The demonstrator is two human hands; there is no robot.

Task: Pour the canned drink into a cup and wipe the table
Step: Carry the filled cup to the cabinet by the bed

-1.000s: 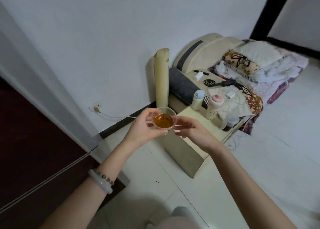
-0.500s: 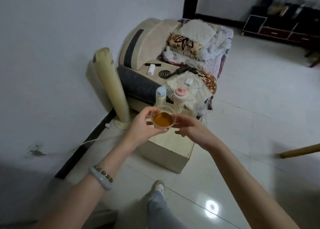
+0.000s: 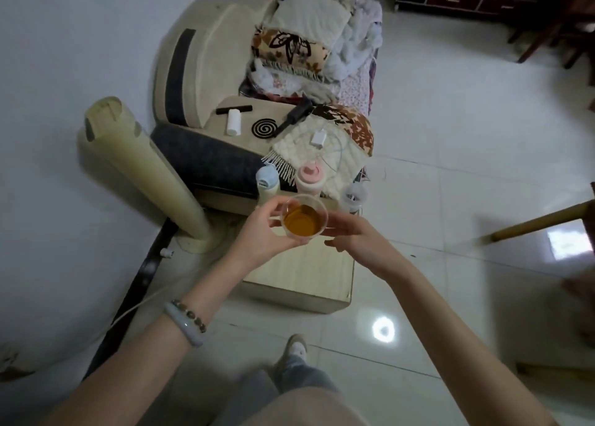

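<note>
The cup, part full of amber drink, is held level in the air above the near end of the low table, the left hand curled round its left wall and the right hand laying straight fingers against its right side, probably to steady it against spilling.

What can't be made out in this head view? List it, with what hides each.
- Can: not in the head view at all.
- Cup base: head view, covered by the left grip and the amber drink.
- Right grip: head view, fingertips reach the cup's side; whether they hold it is unclear.
- Wooden pole: head view, blurred, cut off by the right edge.
- Blue-capped bottle: head view, lower body behind the left grip.
</note>
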